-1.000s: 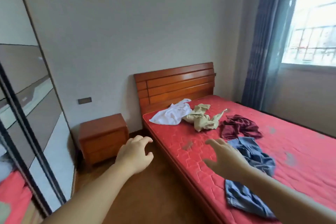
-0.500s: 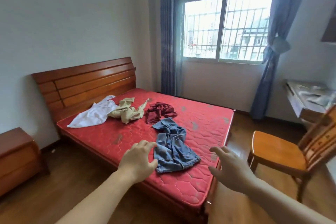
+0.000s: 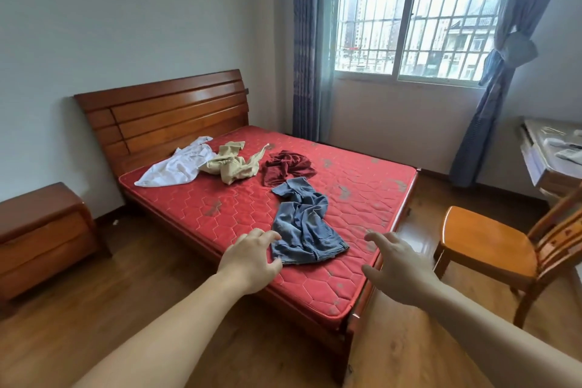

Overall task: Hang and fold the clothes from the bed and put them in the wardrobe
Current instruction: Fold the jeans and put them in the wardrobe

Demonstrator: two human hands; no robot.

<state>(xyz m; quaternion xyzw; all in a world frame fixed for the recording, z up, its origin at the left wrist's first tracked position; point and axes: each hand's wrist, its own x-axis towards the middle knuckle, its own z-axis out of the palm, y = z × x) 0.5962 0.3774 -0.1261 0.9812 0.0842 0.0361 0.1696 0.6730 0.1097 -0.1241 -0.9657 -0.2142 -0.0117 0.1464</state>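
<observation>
The bed (image 3: 315, 287) was the biggest thing. It had a red mattress with a six-sided stitch pattern and some grey worn spots, and a brown wooden headboard (image 3: 163, 113) against the wall. A window (image 3: 412, 12) with bars stood behind it, with blue curtains (image 3: 310, 41) at both sides. A wooden chair (image 3: 491, 249) stood to the right of the bed, and a brown nightstand (image 3: 41, 236) stood to the left.

Four clothes lay on the mattress, all crumpled. The jeans (image 3: 304, 224) were blue and twisted into a long shape, closest to the near edge. The white shirt (image 3: 176, 167) was spread flat near the headboard. The tan top (image 3: 233, 164) was bunched up just beside the shirt, touching it. The dark red top (image 3: 288, 167) was in a heap just past the jeans, touching their far end.

Both bare arms reached out toward the bed. The left hand (image 3: 252, 261) had its fingers loosely bent and a bit apart, right at the near end of the jeans; I could not tell if it touched them. The right hand (image 3: 396, 268) had its fingers spread apart over the bed's corner, holding nothing.
</observation>
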